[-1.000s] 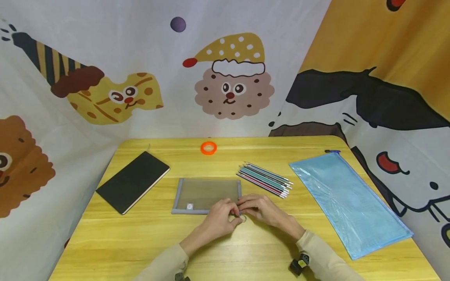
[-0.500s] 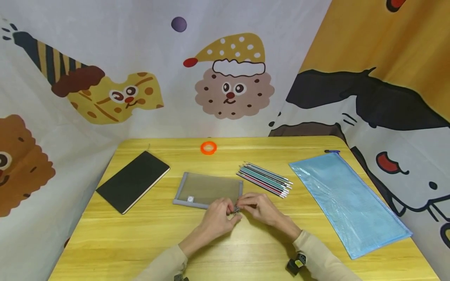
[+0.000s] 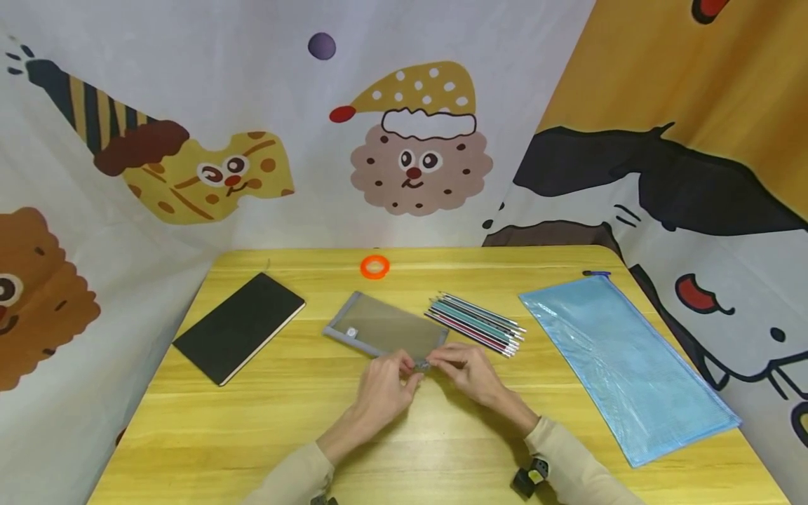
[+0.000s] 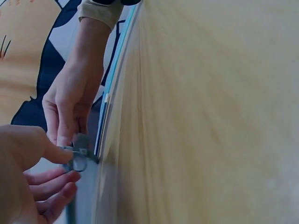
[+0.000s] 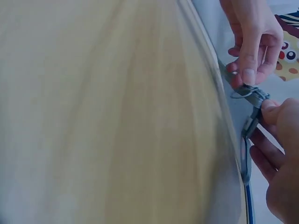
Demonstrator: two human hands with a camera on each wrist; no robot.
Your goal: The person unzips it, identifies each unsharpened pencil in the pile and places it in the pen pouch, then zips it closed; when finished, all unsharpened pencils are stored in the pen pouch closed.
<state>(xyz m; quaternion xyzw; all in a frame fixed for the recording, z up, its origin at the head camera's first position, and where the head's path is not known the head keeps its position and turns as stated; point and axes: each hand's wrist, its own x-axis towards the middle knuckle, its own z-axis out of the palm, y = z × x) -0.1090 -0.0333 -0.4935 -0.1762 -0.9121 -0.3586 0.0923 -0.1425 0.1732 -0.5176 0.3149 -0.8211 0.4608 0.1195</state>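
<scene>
A translucent zip pouch (image 3: 393, 324) with grey edging and a small white label lies slanted at the middle of the table, its near corner raised towards the hands. My left hand (image 3: 383, 387) pinches the near edge by that corner, where a thin metal ring (image 4: 80, 163) shows beside the thumb in the left wrist view. My right hand (image 3: 470, 373) pinches the corner itself between thumb and fingers. In the right wrist view, bunched grey edging (image 5: 256, 97) sits between the two hands. Fingers hide part of the zip end.
Several pencils (image 3: 476, 324) lie just behind my right hand. A black notebook (image 3: 240, 327) is at the left, a blue zip bag (image 3: 631, 365) at the right with a pen (image 3: 596, 273) by its top. An orange ring (image 3: 375, 266) lies near the back edge.
The pouch has turned clockwise, its left side swinging away to the back and its right side nearing the pencils. Both hands have kept hold of the corner and moved slightly away from me.
</scene>
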